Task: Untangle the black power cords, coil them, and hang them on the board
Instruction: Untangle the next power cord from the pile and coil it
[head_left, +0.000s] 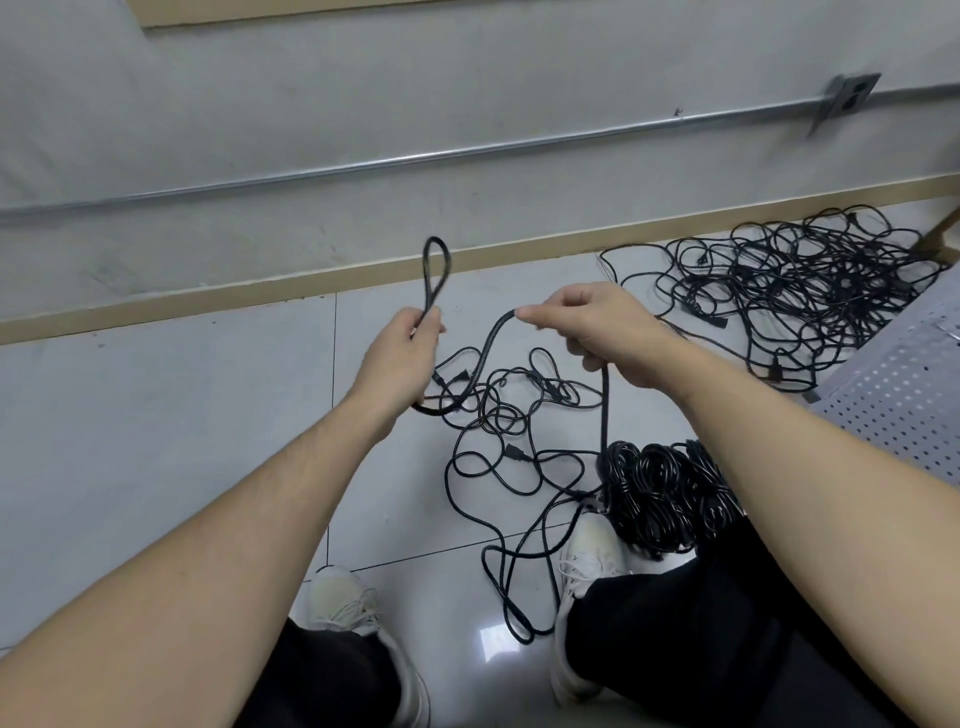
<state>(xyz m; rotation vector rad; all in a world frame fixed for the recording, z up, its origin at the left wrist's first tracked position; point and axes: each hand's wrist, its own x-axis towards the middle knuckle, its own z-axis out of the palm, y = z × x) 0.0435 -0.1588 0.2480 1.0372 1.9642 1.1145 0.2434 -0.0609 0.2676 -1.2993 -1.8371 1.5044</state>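
Snagging is the main risk: the left hand pinches a small loop of black cord standing above its fist, the right hand holds the same cord with fingers curled round it, and the slack between them drops into a loose tangle on the floor. Pulling hard could, I judge, tighten those crossings into knots or drag in the coiled bundles just right of it; the big heap lies far right, apart
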